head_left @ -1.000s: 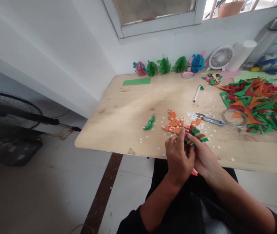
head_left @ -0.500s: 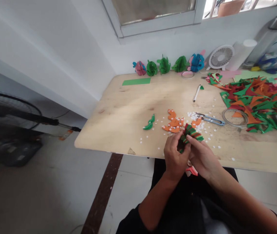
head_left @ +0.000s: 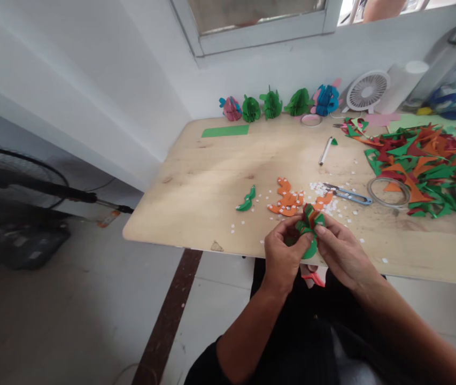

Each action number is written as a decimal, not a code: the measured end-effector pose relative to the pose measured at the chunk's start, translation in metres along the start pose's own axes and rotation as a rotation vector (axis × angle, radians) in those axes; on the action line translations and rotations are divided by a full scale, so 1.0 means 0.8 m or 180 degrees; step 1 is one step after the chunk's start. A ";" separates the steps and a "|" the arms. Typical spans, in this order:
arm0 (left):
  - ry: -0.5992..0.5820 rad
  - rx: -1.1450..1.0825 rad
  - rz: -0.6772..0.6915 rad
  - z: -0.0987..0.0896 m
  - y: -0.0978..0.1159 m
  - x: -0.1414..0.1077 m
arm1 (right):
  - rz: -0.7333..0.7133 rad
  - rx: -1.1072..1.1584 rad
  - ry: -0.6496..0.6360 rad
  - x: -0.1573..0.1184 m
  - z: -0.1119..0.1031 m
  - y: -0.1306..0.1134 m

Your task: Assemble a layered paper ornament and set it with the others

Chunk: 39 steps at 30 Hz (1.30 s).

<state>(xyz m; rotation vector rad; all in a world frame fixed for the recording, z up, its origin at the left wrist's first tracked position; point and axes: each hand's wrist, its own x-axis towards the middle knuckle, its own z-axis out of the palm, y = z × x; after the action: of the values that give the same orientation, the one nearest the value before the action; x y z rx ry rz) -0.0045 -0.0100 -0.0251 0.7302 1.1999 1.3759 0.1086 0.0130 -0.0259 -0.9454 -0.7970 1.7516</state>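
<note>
Holding layered paper (head_left: pixel 311 220), green end (head_left: pixel 310 250) bodyward

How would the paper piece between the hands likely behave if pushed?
The paper piece probably flexes easily: its layers fan apart between the left hand and right hand. Being thin paper, it is likely light. Its exposed edges could crease under pressure.

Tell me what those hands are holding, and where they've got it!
Layered paper: the left hand pinches its left side, and the right hand its right edge. Their undersides are hidden.
</note>
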 end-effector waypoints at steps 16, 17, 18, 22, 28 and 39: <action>-0.0544 0.1495 0.0990 -0.006 -0.001 -0.012 | -0.0151 0.0163 0.0401 -0.001 0.010 0.003; -0.0585 0.1587 0.1077 -0.007 -0.001 -0.012 | -0.0163 0.0133 0.0423 -0.001 0.010 0.003; -0.0610 0.1662 0.1146 -0.008 0.000 -0.012 | -0.0173 0.0099 0.0432 -0.002 0.010 0.004; -0.0595 0.1836 0.1211 -0.008 0.003 -0.011 | -0.0219 -0.0083 0.0419 -0.002 0.007 0.007; -0.0495 0.1806 0.1275 -0.006 0.001 -0.012 | -0.0376 -0.0480 0.0327 -0.004 0.004 0.010; -0.0495 0.2030 0.1488 -0.005 -0.003 -0.018 | -0.0742 -0.1212 0.0418 -0.006 0.001 0.011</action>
<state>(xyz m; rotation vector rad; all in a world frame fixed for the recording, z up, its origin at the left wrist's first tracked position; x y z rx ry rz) -0.0046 -0.0249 -0.0258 1.6187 1.4078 1.2638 0.1054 0.0053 -0.0321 -1.1530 -1.1300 1.3468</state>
